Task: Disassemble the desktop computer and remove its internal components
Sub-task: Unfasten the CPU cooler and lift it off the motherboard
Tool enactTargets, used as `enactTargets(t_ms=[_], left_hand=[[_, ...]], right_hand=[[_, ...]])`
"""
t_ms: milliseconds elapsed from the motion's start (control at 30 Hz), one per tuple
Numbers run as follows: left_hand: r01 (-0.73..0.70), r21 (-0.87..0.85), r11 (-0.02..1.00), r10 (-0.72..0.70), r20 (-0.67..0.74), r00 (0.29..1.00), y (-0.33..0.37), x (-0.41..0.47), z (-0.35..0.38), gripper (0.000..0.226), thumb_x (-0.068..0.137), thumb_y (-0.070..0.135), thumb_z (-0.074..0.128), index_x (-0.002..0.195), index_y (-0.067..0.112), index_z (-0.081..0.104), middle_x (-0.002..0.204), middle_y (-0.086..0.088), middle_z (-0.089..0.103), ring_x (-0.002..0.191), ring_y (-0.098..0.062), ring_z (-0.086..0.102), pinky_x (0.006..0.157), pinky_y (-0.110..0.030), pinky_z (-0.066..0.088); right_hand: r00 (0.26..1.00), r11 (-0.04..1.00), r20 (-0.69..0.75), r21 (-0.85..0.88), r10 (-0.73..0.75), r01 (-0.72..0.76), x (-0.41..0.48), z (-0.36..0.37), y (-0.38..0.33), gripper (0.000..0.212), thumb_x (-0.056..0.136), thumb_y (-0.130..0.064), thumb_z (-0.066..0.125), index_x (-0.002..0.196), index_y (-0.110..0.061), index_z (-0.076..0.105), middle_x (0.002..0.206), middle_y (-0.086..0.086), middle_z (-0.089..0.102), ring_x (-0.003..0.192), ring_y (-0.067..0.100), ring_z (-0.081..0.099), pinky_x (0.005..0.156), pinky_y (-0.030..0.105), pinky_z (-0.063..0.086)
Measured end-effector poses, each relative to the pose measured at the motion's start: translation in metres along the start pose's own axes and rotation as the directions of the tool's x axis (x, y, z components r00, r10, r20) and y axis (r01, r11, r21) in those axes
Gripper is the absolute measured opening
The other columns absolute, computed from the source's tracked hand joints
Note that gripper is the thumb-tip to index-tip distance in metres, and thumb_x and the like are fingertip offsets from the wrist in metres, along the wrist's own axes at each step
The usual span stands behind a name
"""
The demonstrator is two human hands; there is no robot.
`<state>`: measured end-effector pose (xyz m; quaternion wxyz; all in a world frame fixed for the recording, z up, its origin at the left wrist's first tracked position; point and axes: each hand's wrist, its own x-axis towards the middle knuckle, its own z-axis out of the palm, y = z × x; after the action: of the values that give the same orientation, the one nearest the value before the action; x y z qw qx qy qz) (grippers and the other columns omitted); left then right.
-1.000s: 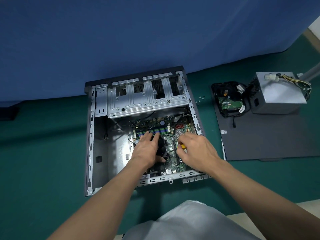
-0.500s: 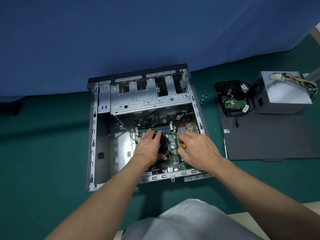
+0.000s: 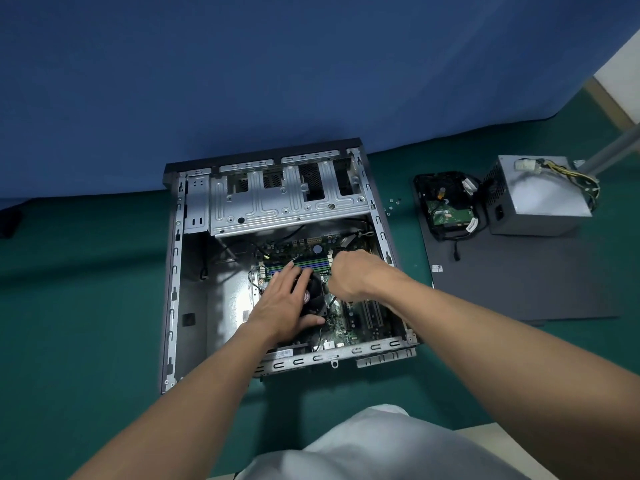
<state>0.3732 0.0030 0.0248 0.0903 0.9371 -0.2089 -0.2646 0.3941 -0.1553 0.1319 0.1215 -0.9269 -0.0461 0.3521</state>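
Note:
The open desktop case [image 3: 173,289] lies on its side on the green surface, its motherboard [image 3: 349,327] still inside. My left hand [image 3: 280,303] rests flat on the black CPU cooler fan [image 3: 313,296], fingers spread over its top and thumb along its near edge. My right hand [image 3: 356,275] is curled in a fist around a screwdriver [image 3: 331,302]. Only the thin shaft shows, pointing down at the fan's right side. Memory sticks [image 3: 311,263] sit just beyond the fan. The silver drive cage [image 3: 287,202] spans the far end of the case.
To the right, the dark side panel [image 3: 519,289] lies flat and carries a hard drive [image 3: 446,209] and the grey power supply [image 3: 540,199] with its cable bundle. Several loose screws [image 3: 393,204] lie between case and panel. A blue cloth hangs behind.
My right hand has moved away from me along the fan's right side and turned, hiding the yellow handle. My left hand has stayed on the fan.

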Motion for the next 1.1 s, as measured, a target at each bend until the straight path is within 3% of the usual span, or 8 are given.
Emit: enactTargets(t_ms=[233, 367, 467, 567, 667, 867, 1000, 1100], left_hand=[[-0.043, 0.055, 0.998, 0.043, 0.002, 0.999, -0.010, 0.008, 0.012, 0.112, 0.071, 0.084, 0.016, 0.153, 0.014, -0.014, 0.162, -0.006, -0.016, 0.144, -0.019, -0.026, 0.111, -0.035, -0.020], [-0.040, 0.041, 0.998, 0.040, 0.009, 0.999, -0.012, 0.009, 0.013, 0.109, 0.077, 0.082, 0.023, 0.153, 0.014, -0.013, 0.162, -0.004, -0.016, 0.145, -0.019, -0.026, 0.113, -0.037, -0.018], [-0.038, 0.007, 0.999, 0.037, 0.023, 0.999, -0.013, 0.007, 0.013, 0.104, 0.084, 0.076, 0.033, 0.153, 0.014, -0.014, 0.161, -0.003, -0.019, 0.144, -0.018, -0.028, 0.113, -0.037, -0.018], [-0.027, -0.018, 0.999, 0.028, 0.036, 0.999, -0.014, 0.006, 0.013, 0.103, 0.086, 0.075, 0.036, 0.152, 0.016, -0.016, 0.160, -0.001, -0.022, 0.142, -0.016, -0.031, 0.115, -0.039, -0.018], [-0.022, -0.036, 0.999, 0.023, 0.046, 0.999, -0.013, 0.006, 0.014, 0.103, 0.086, 0.074, 0.037, 0.152, 0.017, -0.018, 0.160, 0.000, -0.023, 0.142, -0.015, -0.031, 0.116, -0.040, -0.017], [-0.020, -0.064, 0.998, 0.022, 0.037, 0.999, -0.014, 0.007, 0.014, 0.104, 0.085, 0.075, 0.040, 0.153, 0.018, -0.015, 0.160, 0.002, -0.022, 0.143, -0.014, -0.030, 0.116, -0.040, -0.017], [-0.017, -0.083, 0.996, 0.020, 0.038, 0.999, -0.013, 0.006, 0.012, 0.104, 0.085, 0.074, 0.041, 0.153, 0.018, -0.014, 0.160, 0.003, -0.022, 0.143, -0.014, -0.029, 0.117, -0.040, -0.016], [-0.011, -0.089, 0.996, 0.015, 0.042, 0.999, -0.011, 0.005, 0.011, 0.103, 0.086, 0.073, 0.042, 0.154, 0.017, -0.013, 0.161, 0.002, -0.021, 0.143, -0.015, -0.028, 0.117, -0.039, -0.016]], right_hand=[[0.987, 0.953, 0.070, -0.260, -0.142, 0.155, 0.001, -0.006, 0.002, 0.021, 0.096, -0.023, 0.048, 0.077, -0.015, 0.046, 0.080, 0.005, 0.052, 0.078, 0.027, 0.055, 0.070, 0.033, 0.046], [0.902, 0.735, 0.123, -0.539, -0.415, 0.412, -0.010, -0.005, -0.006, 0.013, 0.094, -0.011, 0.044, 0.090, -0.010, 0.056, 0.068, 0.002, 0.038, 0.070, 0.027, 0.047, 0.060, 0.034, 0.038], [0.834, 0.582, 0.159, -0.648, -0.528, 0.492, -0.011, -0.002, -0.009, 0.021, 0.097, -0.011, 0.042, 0.102, -0.006, 0.062, 0.080, 0.006, 0.053, 0.079, 0.028, 0.057, 0.059, 0.033, 0.039], [0.854, 0.691, 0.091, -0.546, -0.512, 0.473, -0.008, -0.004, -0.009, 0.012, 0.090, -0.005, 0.051, 0.079, -0.007, 0.055, 0.063, 0.003, 0.039, 0.059, 0.024, 0.044, 0.050, 0.027, 0.032], [0.936, 0.874, 0.028, -0.350, -0.350, 0.337, -0.003, -0.004, -0.010, 0.036, 0.089, -0.018, 0.058, 0.061, -0.014, 0.034, 0.062, 0.002, 0.040, 0.052, 0.017, 0.040, 0.045, 0.023, 0.027], [0.986, 0.989, 0.140, 0.101, 0.095, -0.110, 0.011, -0.006, -0.005, 0.027, 0.099, -0.022, 0.044, 0.083, -0.003, 0.057, 0.075, 0.005, 0.056, 0.061, 0.015, 0.052, 0.051, 0.024, 0.043], [0.994, 0.970, 0.086, -0.227, -0.072, 0.090, 0.001, -0.006, -0.009, 0.025, 0.096, -0.020, 0.047, 0.073, -0.010, 0.047, 0.079, 0.007, 0.052, 0.075, 0.024, 0.054, 0.065, 0.028, 0.041], [0.917, 0.714, 0.107, -0.595, -0.385, 0.369, -0.011, 0.001, -0.012, 0.019, 0.097, -0.015, 0.044, 0.083, -0.011, 0.056, 0.070, 0.005, 0.045, 0.072, 0.026, 0.051, 0.061, 0.032, 0.038]])
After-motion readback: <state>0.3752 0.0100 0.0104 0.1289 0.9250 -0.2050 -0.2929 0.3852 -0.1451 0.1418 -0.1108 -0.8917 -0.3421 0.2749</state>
